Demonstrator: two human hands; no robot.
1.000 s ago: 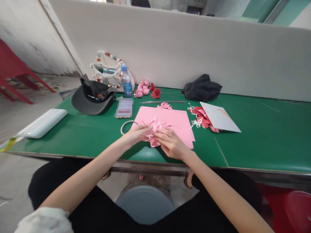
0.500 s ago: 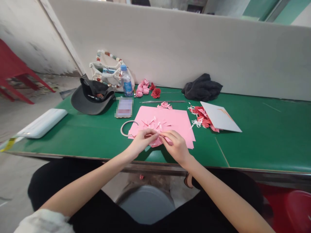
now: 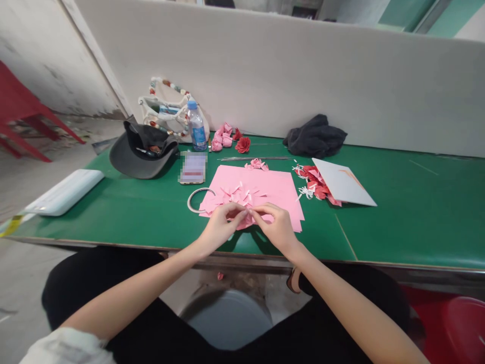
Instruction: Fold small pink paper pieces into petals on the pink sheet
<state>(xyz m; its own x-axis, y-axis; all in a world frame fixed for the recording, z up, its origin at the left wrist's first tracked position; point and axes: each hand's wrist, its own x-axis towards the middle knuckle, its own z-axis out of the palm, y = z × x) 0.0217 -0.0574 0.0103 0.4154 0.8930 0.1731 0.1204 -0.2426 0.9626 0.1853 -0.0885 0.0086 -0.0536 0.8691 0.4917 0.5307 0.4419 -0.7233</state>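
My left hand (image 3: 223, 222) and my right hand (image 3: 275, 227) meet at the fingertips above the near edge of the pink paper sheets (image 3: 278, 187). Both are closed in a pinch on a small pink paper piece (image 3: 249, 212), mostly hidden by the fingers. Just beyond them lies a heap of cut pink paper pieces (image 3: 237, 194), some curled, on the sheets. A roll of tape (image 3: 189, 202) rests on its side at the sheets' left edge. A folded pink paper flower (image 3: 256, 164) sits at their far edge.
Behind stand a water bottle (image 3: 197, 129), finished pink paper roses (image 3: 222, 137) and a red paper rose (image 3: 243, 145). A phone (image 3: 193, 168) and a dark cap (image 3: 142, 156) lie left. Red and pink scraps (image 3: 318, 184) lie under a white card (image 3: 343, 182) at right; black cloth (image 3: 316, 136) lies behind.
The fingers of both hands have shifted slightly, with the right fingers more bent and the thumbs raised together at the pinch. Other things on the table stay put.
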